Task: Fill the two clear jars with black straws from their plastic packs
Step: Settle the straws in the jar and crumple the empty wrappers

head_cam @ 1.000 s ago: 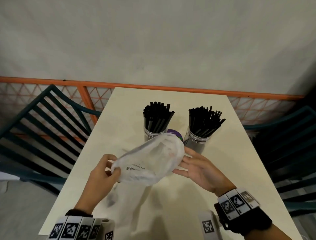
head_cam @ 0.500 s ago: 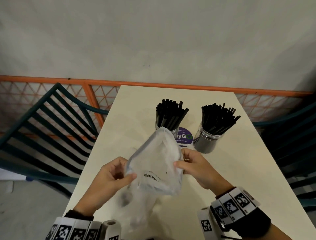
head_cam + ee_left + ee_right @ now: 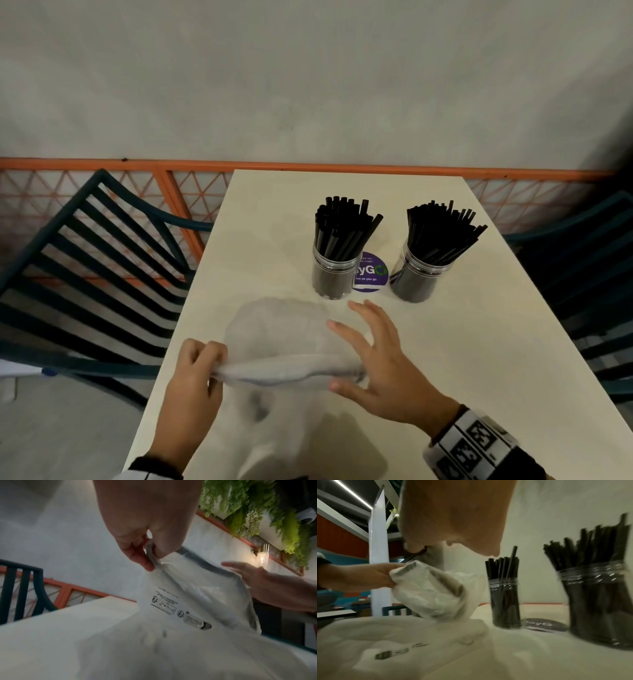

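Two clear jars stand on the cream table [image 3: 274,222], both packed with black straws: the left jar [image 3: 334,274] and the right jar [image 3: 416,279]. My left hand [image 3: 202,363] pinches one end of an empty clear plastic pack [image 3: 284,370] [image 3: 197,588] between thumb and fingers, just above the table's near part. My right hand [image 3: 373,363] is at the pack's other end with its fingers spread and straight, the palm against the plastic. A second flattened pack [image 3: 281,442] lies on the table under the hands. In the right wrist view the jars [image 3: 505,595] [image 3: 599,601] stand right of the held pack [image 3: 428,592].
A round purple sticker [image 3: 371,272] lies between the jars. Dark teal slatted chairs [image 3: 85,274] [image 3: 589,257] flank the table. An orange lattice rail [image 3: 171,192] and a grey wall run behind.
The pack was held up open between both hands; now it is lowered and flattened sideways. My right hand let go its pinch and spread its fingers. The camera view shifted left.
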Tool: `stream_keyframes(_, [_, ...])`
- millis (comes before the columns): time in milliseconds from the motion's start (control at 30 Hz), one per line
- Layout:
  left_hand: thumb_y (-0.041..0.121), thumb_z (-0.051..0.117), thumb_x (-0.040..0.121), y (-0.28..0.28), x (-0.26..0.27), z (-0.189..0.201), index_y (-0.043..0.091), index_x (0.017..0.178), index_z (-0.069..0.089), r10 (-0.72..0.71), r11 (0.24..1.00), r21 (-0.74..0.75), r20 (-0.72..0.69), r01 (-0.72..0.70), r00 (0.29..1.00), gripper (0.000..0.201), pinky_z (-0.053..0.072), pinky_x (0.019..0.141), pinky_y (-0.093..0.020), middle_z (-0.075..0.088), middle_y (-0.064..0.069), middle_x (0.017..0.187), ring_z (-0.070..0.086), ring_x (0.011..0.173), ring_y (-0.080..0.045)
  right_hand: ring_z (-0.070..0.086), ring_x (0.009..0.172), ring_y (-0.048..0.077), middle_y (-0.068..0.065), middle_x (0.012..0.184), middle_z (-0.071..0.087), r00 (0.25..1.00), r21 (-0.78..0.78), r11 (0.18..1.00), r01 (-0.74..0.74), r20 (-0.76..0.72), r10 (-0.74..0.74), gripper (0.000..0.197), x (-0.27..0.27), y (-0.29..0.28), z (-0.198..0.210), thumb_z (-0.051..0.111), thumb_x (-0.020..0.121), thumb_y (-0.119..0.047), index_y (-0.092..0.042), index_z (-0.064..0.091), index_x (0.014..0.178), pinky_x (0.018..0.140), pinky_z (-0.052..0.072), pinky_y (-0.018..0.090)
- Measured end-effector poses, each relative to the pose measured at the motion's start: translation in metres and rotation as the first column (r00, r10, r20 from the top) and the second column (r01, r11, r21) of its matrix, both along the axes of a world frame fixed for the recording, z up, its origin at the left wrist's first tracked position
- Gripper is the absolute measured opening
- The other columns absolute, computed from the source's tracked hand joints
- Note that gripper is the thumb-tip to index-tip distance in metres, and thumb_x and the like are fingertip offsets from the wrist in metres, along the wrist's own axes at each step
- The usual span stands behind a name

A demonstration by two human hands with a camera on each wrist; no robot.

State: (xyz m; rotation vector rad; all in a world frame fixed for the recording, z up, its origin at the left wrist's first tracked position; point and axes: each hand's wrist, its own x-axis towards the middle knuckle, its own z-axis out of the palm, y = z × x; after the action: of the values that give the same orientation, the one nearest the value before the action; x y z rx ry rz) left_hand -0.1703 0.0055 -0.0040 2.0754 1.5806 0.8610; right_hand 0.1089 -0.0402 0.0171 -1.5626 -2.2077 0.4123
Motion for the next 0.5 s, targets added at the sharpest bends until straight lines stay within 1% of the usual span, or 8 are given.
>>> stream_keyframes(67, [-0.021, 0.055, 0.063, -0.001, -0.002, -0.016, 0.029, 0.073, 0.047, -0.043, 0.996, -0.077, -0.057, 0.039, 0.997, 0.052, 0.037, 0.061, -0.011, 0.039, 0.008, 0.080, 0.046, 0.071, -0.005, -0.003, 0.145, 0.021, -0.001, 0.157, 0.012, 0.996, -0.016, 0.999, -0.045, 0.082, 0.046, 0.051, -0.017, 0.005, -0.011, 0.021, 0.093, -0.059, -0.044, 0.021, 0.142, 0.117, -0.009, 0.040])
stream_keyframes(133, [-0.018, 0.059, 0.065, -0.001, -0.007, -0.026, 0.035, 0.074, 0.045, -0.108, 0.982, -0.167, -0.089, 0.092, 0.990, 0.056, 0.037, 0.061, -0.014, 0.040, 0.007, 0.083, 0.048, 0.067, -0.007, 0.017, 0.144, 0.027, 0.000, 0.153, 0.030, 0.970, -0.131, 0.990, -0.055, 0.229, 0.085, 0.049, -0.030, 0.013, -0.030, 0.011, 0.097, -0.051, -0.039, 0.033, 0.139, 0.115, 0.003, 0.048])
stream_keyframes(200, [0.001, 0.063, 0.074, -0.004, -0.013, -0.027, 0.039, 0.097, 0.048, -0.257, 0.930, -0.308, -0.149, 0.202, 0.955, 0.047, 0.039, 0.071, -0.017, 0.040, 0.008, 0.103, 0.050, 0.070, -0.008, 0.043, 0.132, 0.030, -0.001, 0.141, 0.050, 0.912, -0.274, 0.962, 0.012, 0.396, 0.102, 0.054, -0.040, 0.020, -0.052, 0.006, 0.097, -0.048, -0.038, 0.045, 0.132, 0.112, 0.025, 0.055])
stream_keyframes(233, [0.015, 0.062, 0.077, -0.007, -0.015, -0.026, 0.033, 0.117, 0.046, -0.311, 0.903, -0.371, -0.212, 0.218, 0.926, 0.046, 0.038, 0.078, -0.016, 0.036, 0.007, 0.117, 0.051, 0.075, -0.010, 0.051, 0.126, 0.030, -0.001, 0.136, 0.055, 0.891, -0.312, 0.949, 0.035, 0.441, 0.112, 0.055, -0.042, 0.023, -0.063, 0.006, 0.096, -0.048, -0.037, 0.049, 0.129, 0.111, 0.026, 0.057])
stream_keyframes(300, [0.037, 0.054, 0.079, -0.013, -0.009, -0.028, 0.021, 0.139, 0.033, -0.333, 0.917, -0.326, -0.308, 0.230, 0.891, 0.065, 0.036, 0.094, -0.020, 0.034, 0.002, 0.136, 0.052, 0.099, -0.015, 0.056, 0.120, 0.030, 0.001, 0.131, 0.060, 0.865, -0.370, 0.928, 0.038, 0.478, 0.154, 0.055, -0.044, 0.027, -0.080, 0.012, 0.094, -0.052, -0.034, 0.053, 0.126, 0.108, 0.013, 0.056])
stream_keyframes(367, [0.052, 0.036, 0.087, -0.019, 0.004, -0.029, 0.015, 0.137, 0.038, -0.386, 0.909, -0.306, -0.356, 0.284, 0.851, 0.063, 0.025, 0.107, -0.026, 0.043, -0.003, 0.139, 0.036, 0.124, -0.025, 0.057, 0.119, 0.030, 0.001, 0.129, 0.061, 0.851, -0.402, 0.914, 0.060, 0.500, 0.164, 0.056, -0.048, 0.028, -0.089, 0.018, 0.092, -0.054, -0.029, 0.054, 0.127, 0.105, 0.006, 0.053])
stream_keyframes(433, [0.053, 0.015, 0.092, -0.018, 0.015, -0.042, 0.017, 0.132, 0.043, -0.466, 0.870, -0.410, -0.502, 0.275, 0.729, 0.061, 0.024, 0.104, -0.030, 0.046, -0.003, 0.139, 0.036, 0.125, -0.027, 0.056, 0.121, 0.028, 0.001, 0.129, 0.061, 0.849, -0.414, 0.909, 0.047, 0.496, 0.182, 0.059, -0.048, 0.028, -0.096, 0.028, 0.087, -0.055, -0.022, 0.054, 0.129, 0.107, 0.003, 0.052])
stream_keyframes(500, [0.051, 0.006, 0.092, -0.012, 0.017, -0.060, 0.018, 0.131, 0.042, -0.506, 0.846, -0.472, -0.557, 0.250, 0.659, 0.062, 0.033, 0.099, -0.032, 0.028, -0.008, 0.151, 0.044, 0.121, -0.030, 0.053, 0.124, 0.025, -0.001, 0.133, 0.058, 0.868, -0.434, 0.900, 0.046, 0.463, 0.179, 0.061, -0.045, 0.027, -0.100, 0.026, 0.090, -0.057, -0.018, 0.048, 0.132, 0.109, 0.000, 0.048])
